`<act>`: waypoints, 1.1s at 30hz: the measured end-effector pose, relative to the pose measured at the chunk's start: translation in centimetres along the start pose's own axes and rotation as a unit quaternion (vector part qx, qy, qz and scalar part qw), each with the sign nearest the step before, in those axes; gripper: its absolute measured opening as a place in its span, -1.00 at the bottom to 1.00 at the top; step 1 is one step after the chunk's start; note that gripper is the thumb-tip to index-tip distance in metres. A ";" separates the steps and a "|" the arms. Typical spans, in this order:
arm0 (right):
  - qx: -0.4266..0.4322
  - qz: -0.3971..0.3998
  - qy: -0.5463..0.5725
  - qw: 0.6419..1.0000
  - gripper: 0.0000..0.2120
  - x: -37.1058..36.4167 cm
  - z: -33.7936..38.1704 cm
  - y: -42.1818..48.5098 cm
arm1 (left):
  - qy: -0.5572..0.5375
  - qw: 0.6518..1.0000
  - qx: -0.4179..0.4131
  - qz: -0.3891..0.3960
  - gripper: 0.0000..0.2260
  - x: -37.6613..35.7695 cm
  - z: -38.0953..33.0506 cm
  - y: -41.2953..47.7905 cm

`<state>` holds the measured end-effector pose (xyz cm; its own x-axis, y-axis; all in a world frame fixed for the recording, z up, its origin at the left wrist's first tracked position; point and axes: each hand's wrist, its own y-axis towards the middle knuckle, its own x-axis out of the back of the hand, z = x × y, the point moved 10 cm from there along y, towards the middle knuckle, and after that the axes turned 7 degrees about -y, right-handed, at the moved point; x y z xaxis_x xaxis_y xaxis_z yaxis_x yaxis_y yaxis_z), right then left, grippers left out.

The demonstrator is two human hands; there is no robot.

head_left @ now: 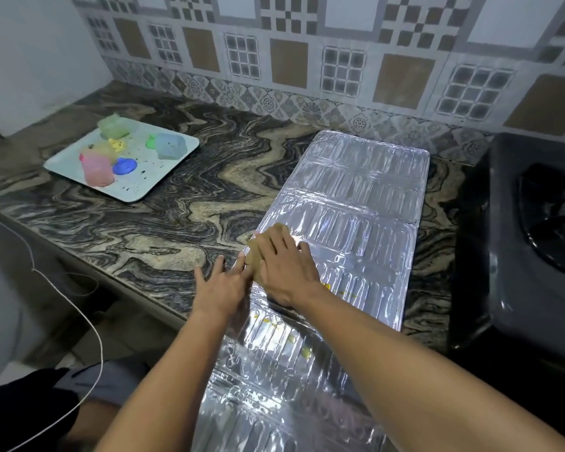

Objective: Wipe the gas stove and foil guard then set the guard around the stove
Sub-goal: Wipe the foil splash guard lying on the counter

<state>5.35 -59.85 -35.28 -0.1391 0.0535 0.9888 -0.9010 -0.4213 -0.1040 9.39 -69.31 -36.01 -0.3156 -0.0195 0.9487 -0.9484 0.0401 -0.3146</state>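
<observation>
Embossed silver foil guard [349, 230] lying flat and unfolded on the marbled stone bench [163, 223], beside the black gas stove [532, 243]. Right hand [284, 265], flat, presses a tan cloth [258, 252] onto the guard; left hand [221, 288], open, steadies its edge.

Countertop [183, 203]: dark stone veined in tan and grey, set against a patterned tile wall. Laid directly on it: a pale tray [163, 176] at far left; a silver foil guard [356, 203] spread flat at centre, its near end carried past the front edge; a black gas stove [516, 243] at right, just beside the guard.
</observation>
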 end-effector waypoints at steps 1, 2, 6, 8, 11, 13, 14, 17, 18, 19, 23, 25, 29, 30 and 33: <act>-0.003 -0.001 -0.004 1.000 -0.41 -0.3 0.0 0.2 | -0.002 1.000 0.000 -0.003 -0.35 0.0 0.0 0.1; -0.001 0.006 0.001 1.000 -0.40 -0.7 0.0 0.3 | -0.004 1.000 -0.001 -0.003 -0.37 0.0 0.1 0.2; 0.009 0.030 0.010 0.999 -0.39 -2.3 0.2 0.3 | -0.006 1.000 0.002 0.002 -0.40 -0.3 0.1 0.2; 0.004 0.027 -0.003 1.000 -0.40 -2.6 0.3 0.2 | -0.005 1.000 0.002 0.004 -0.41 -0.3 0.1 0.1; 0.001 0.036 -0.008 0.999 -0.42 -2.9 0.2 -0.1 | 0.004 1.000 0.008 0.009 -0.41 -0.4 0.0 -0.1; -0.001 0.043 0.001 0.999 -0.42 -3.0 -0.1 -0.6 | 0.010 1.000 0.012 0.011 -0.39 -0.4 0.0 -0.2; -0.003 0.042 0.005 0.999 -0.42 -2.9 -0.3 -1.0 | 0.013 1.000 0.014 0.010 -0.37 -0.4 0.0 -0.2; -0.008 0.035 0.010 0.999 -0.41 -2.7 -1.5 -2.6 | 0.009 1.000 0.018 -0.001 -0.36 -0.7 0.3 0.0; -0.009 0.034 0.012 0.999 -0.42 -2.7 -2.0 -3.1 | 0.006 1.000 0.017 -0.006 -0.36 -0.9 0.4 0.0; -0.011 0.033 0.017 0.999 -0.42 -2.7 -2.5 -3.7 | 0.006 1.000 0.014 -0.011 -0.35 -1.0 0.4 0.0; -0.037 0.043 0.047 0.997 -0.43 -3.2 -4.9 -6.1 | 0.011 1.000 0.009 -0.016 -0.32 -1.2 0.5 0.0; -0.050 0.048 0.040 0.997 -0.43 -3.4 -6.2 -7.3 | 0.015 1.000 0.007 -0.013 -0.25 -1.2 0.4 0.0; -0.077 0.060 0.044 0.994 -0.43 -3.3 -8.7 -9.8 | 0.021 1.000 0.008 -0.006 -0.19 -1.2 0.5 0.0; -0.083 0.060 0.044 0.994 -0.43 -3.2 -9.3 -10.4 | 0.024 1.000 0.007 -0.005 -0.15 -1.2 0.4 -0.1; -0.104 0.061 0.027 0.992 -0.43 -3.2 -10.9 -12.1 | 0.027 1.000 0.008 -0.003 -0.10 -1.1 0.5 0.0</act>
<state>12.20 -45.04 -38.38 -0.2697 0.0642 0.9608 -0.9404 -0.2320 -0.2485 9.76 -69.77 -37.11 -0.3089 0.0337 0.9505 -0.9505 0.0235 -0.3098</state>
